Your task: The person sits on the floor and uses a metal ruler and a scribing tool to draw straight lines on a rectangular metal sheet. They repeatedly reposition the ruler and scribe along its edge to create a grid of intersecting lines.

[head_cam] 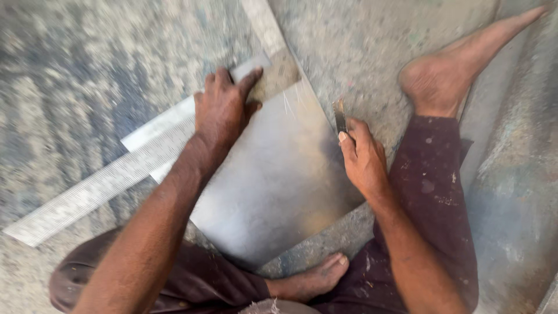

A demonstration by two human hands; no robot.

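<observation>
A flat grey metal sheet (279, 180) lies on the dusty floor between my legs. A large steel square (104, 183) rests along the sheet's far-left edge, its second arm (264, 26) running away towards the top. My left hand (224, 110) presses down flat on the square where it meets the sheet. My right hand (363, 157) sits at the sheet's right edge and grips a small metal scriber (340, 115), its tip pointing away from me near the sheet's top corner.
My bare right foot (447, 70) rests on the floor at the upper right, and my left foot (317, 279) tucks under the sheet's near corner. A raised grey concrete ledge (517, 174) runs along the right side.
</observation>
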